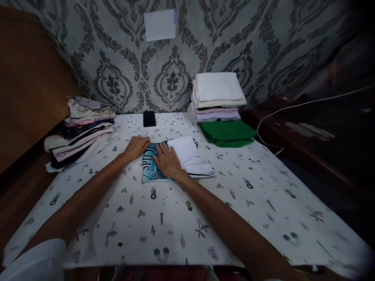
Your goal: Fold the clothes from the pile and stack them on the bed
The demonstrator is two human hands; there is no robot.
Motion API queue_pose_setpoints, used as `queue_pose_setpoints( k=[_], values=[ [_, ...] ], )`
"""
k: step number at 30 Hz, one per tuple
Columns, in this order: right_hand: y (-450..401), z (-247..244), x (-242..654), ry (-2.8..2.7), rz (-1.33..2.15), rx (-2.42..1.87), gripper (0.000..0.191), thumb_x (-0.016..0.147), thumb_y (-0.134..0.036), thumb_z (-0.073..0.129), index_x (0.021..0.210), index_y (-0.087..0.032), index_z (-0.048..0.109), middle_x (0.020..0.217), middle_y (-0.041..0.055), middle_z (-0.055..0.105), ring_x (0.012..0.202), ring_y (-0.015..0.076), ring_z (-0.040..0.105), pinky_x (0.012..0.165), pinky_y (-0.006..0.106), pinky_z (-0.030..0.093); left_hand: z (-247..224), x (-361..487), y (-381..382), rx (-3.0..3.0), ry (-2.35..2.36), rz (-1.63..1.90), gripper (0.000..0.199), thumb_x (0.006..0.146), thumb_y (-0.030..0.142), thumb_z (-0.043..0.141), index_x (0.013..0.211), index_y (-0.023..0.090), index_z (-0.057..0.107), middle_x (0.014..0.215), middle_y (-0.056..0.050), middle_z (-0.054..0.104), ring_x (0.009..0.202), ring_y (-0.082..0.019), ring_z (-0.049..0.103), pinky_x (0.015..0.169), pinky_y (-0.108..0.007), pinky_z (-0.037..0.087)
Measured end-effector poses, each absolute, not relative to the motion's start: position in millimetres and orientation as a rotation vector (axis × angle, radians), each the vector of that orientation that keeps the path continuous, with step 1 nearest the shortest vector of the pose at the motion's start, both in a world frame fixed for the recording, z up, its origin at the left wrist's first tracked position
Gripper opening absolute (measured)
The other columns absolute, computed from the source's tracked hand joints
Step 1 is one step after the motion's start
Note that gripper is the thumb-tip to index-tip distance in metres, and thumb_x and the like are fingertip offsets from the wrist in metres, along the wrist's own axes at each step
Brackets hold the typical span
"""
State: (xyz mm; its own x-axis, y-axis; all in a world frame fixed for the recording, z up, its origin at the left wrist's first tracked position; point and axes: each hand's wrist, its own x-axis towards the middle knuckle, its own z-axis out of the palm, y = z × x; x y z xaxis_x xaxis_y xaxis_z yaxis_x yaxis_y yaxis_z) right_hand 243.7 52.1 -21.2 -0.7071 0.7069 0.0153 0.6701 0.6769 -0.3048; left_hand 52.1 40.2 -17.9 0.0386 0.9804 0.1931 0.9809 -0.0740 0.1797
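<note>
A partly folded garment point(191, 156), white with a blue printed panel lettered "SPIDE", lies on the patterned table cover point(181, 218). The palm of my right hand point(167, 159) rests flat on it, where the print meets the white fabric, fingers spread. At the print's upper left corner is my left hand point(138, 146), its fingers stretched toward the edge of the cloth and partly bent. Neither hand grips anything that I can see.
Folded clothes point(82, 132) are stacked at the back left. Another stack point(218, 93) stands at the back right, behind a folded green cloth point(227, 132). A black phone point(149, 119) lies near the patterned wall. A white cable point(310, 101) hangs at the right.
</note>
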Motion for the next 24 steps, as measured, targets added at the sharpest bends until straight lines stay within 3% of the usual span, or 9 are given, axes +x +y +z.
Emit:
queue_pose_setpoints(
  k=[4, 8, 12, 20, 24],
  values=[
    [53, -22, 243, -2.754, 0.449, -1.126, 0.06, 0.103, -0.036, 0.03, 0.155, -0.005, 0.031, 0.164, 0.016, 0.024, 0.153, 0.0263, 0.014, 0.123, 0.049, 0.01, -7, 73, 5, -2.061, -2.127, -0.42, 0.023, 0.098, 0.026, 0.043, 0.111, 0.016, 0.058, 0.11, -0.013, 0.058, 0.107, -0.029, 0.049, 0.091, -0.042, 0.036],
    [54, -24, 243, -2.743, 0.5, -1.117, 0.06, 0.103, -0.038, 0.027, 0.155, -0.007, 0.031, 0.164, 0.0155, 0.023, 0.154, 0.0255, 0.013, 0.123, 0.05, 0.011, 0, 100, -46, -2.264, -2.003, -0.504, 0.022, 0.099, 0.036, 0.043, 0.102, 0.019, 0.058, 0.1, -0.008, 0.058, 0.096, -0.025, 0.051, 0.085, -0.038, 0.04],
    [54, -23, 243, -2.735, 0.511, -1.136, 0.059, 0.104, -0.038, 0.026, 0.155, -0.009, 0.031, 0.164, 0.0146, 0.024, 0.154, 0.0245, 0.012, 0.123, 0.049, 0.01, -8, 123, -79, -2.35, -1.993, -0.334, 0.031, 0.094, 0.048, 0.053, 0.103, 0.02, 0.059, 0.102, -0.008, 0.06, 0.095, -0.026, 0.053, 0.078, -0.037, 0.043],
    [54, -23, 243, -2.739, 0.514, -1.129, 0.06, 0.104, -0.039, 0.025, 0.155, -0.008, 0.031, 0.164, 0.015, 0.023, 0.154, 0.0244, 0.013, 0.123, 0.049, 0.011, -3, 137, -85, -2.189, -2.084, -0.158, 0.017, 0.093, 0.022, 0.047, 0.097, 0.022, 0.064, 0.102, -0.009, 0.065, 0.095, -0.024, 0.057, 0.077, -0.036, 0.047],
    [56, -24, 243, -2.735, 0.511, -1.112, 0.059, 0.105, -0.039, 0.025, 0.154, -0.009, 0.032, 0.164, 0.0151, 0.025, 0.153, 0.0244, 0.014, 0.122, 0.049, 0.012, 1, 147, -85, -2.149, -2.071, -0.133, 0.016, 0.094, 0.028, 0.05, 0.093, 0.022, 0.065, 0.096, -0.01, 0.067, 0.093, -0.026, 0.059, 0.076, -0.038, 0.047]
  ],
)
